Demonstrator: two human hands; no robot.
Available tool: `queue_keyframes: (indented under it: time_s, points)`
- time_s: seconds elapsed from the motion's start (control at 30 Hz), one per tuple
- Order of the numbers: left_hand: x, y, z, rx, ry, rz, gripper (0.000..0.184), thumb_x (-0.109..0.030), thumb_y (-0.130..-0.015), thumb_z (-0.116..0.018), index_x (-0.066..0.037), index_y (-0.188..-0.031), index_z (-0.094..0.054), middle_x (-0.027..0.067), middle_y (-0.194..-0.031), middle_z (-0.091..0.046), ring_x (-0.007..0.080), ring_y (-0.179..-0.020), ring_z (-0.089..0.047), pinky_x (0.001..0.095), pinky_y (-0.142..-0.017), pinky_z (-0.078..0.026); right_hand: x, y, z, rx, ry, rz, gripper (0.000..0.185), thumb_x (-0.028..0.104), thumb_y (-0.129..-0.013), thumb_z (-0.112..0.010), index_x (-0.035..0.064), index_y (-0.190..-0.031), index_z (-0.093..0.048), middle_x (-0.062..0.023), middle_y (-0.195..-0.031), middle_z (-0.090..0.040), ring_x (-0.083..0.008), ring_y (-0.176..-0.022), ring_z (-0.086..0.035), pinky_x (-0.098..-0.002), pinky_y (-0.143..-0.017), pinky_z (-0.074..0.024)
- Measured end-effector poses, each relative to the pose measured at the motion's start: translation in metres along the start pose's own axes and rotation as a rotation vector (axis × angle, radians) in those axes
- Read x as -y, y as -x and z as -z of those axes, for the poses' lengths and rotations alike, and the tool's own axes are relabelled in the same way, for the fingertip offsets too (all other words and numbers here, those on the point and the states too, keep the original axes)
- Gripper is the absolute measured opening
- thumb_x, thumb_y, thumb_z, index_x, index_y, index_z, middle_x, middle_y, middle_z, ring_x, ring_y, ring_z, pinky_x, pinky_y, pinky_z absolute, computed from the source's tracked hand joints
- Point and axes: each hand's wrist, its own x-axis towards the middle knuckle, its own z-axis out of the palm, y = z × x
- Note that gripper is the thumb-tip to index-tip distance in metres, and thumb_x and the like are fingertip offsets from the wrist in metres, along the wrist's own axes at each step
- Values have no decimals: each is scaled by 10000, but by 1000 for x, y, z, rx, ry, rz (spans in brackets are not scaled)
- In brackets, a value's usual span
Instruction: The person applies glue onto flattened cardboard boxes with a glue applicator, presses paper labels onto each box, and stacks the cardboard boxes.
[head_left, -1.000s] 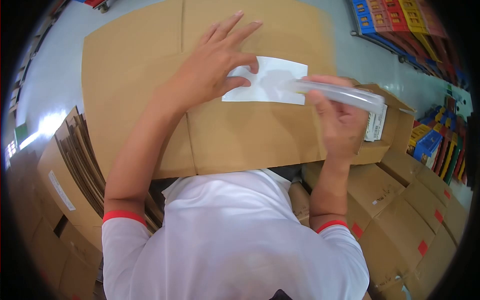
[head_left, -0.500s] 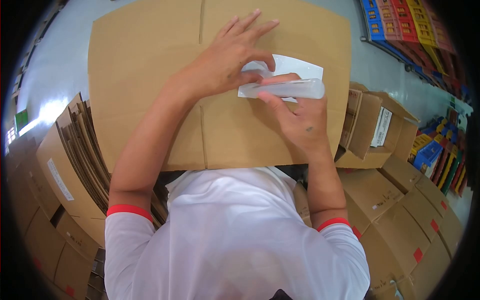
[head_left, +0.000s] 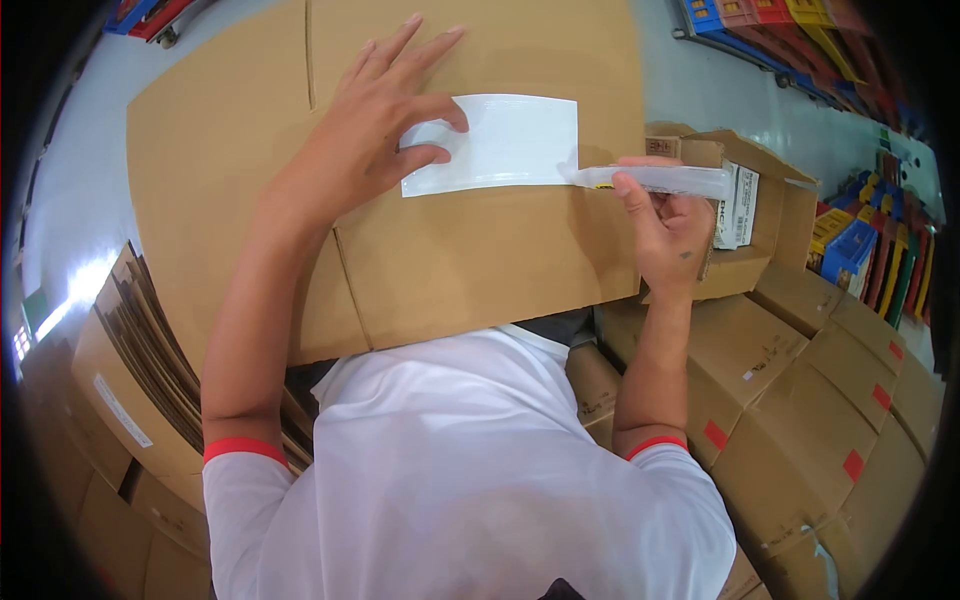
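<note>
A white rectangular sheet, like a label point(head_left: 505, 145), lies on a large brown cardboard panel point(head_left: 450, 250). My left hand point(head_left: 370, 120) is open, its fingers spread over the cardboard, with thumb and forefinger at the left part of the label. Between the thumb and fingers of my right hand point(head_left: 668, 225) is a long translucent folded plastic strip point(head_left: 690, 181), held to the right of the label. The strip's narrow tip comes close to the label's right edge; whether they are joined I cannot tell. A small yellow and black mark shows near that tip.
An open carton point(head_left: 790, 225) with printed papers stands at the right of the panel. Closed cartons point(head_left: 740, 360) are stacked below it. Flattened cardboard sheets point(head_left: 150, 340) stand upright at the left. Coloured crates point(head_left: 760, 25) are at the upper right.
My right hand has moved right with the plastic strip, uncovering the label. The label now shows almost whole. My left hand stays at its left end, while the view has shifted and turned slightly.
</note>
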Motion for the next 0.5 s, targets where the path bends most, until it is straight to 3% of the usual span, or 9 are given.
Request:
queue_keyframes:
  time_s: [0.07, 0.17, 0.3, 0.37, 0.4, 0.47, 0.5]
  points:
    - [1, 4, 2, 4, -46, 2, 263, -77, -791, -836, -128, -1029, -735, 53, -1694, -358, 385, -1585, -233, 547, -1259, -282, -8, 3, 2, -83, -453, -117, 161, 58, -957, -766, -54, -1067, -730, -93, -1017, -757, -131, -882, -706, -271, -786, -584]
    - [-9, 4, 3, 29, -169, 21, 224, -86, -822, -815, -122, -1023, -725, 46, -1696, -352, 379, -1590, -221, 546, -1267, -273, 2, 1, 9, -151, -529, -47, 197, 46, -949, -772, -55, -1108, -716, -94, -1047, -753, -137, -917, -705, -269, -806, -569]
    - [-25, 5, -13, -32, -287, -23, 286, -155, -827, -829, -107, -1067, -680, 87, -1631, -425, 373, -1565, -277, 538, -1255, -288, 0, 5, -2, -47, -324, 70, 191, 24, -929, -783, -53, -1092, -720, -103, -1047, -756, -148, -908, -713, -276, -804, -568]
    - [-37, 3, -26, -131, -130, -56, 433, -257, -783, -872, -95, -1100, -625, 121, -1443, -537, 360, -1426, -438, 524, -1156, -378, 0, 4, -10, 43, -13, 111, 204, 1, -906, -793, -48, -1091, -722, -114, -1047, -758, -158, -919, -718, -281, -818, -566]
    - [-44, 3, -29, -132, -137, -51, 433, -257, -783, -872, -95, -1100, -625, 121, -1443, -537, 360, -1426, -438, 524, -1156, -378, 1, 3, -11, 45, -19, 115, 204, 1, -906, -793, -48, -1091, -722, -114, -1047, -758, -158, -919, -718, -281, -818, -566]
    - [-58, 2, -35, -67, -119, 9, 490, -247, -750, -888, -87, -1102, -588, 114, -1240, -566, 329, -1224, -524, 490, -1027, -431, 6, 6, -10, 13, -188, 32, 203, -37, -881, -792, -39, -1072, -724, -145, -1063, -751, -185, -928, -726, -294, -816, -569]
    - [-59, 1, -40, -67, -126, 13, 490, -247, -750, -888, -87, -1102, -588, 114, -1240, -566, 329, -1224, -524, 490, -1027, -431, 12, 8, -10, 16, -195, 35, 203, -37, -881, -792, -39, -1072, -724, -145, -1063, -751, -185, -928, -726, -294, -816, -569]
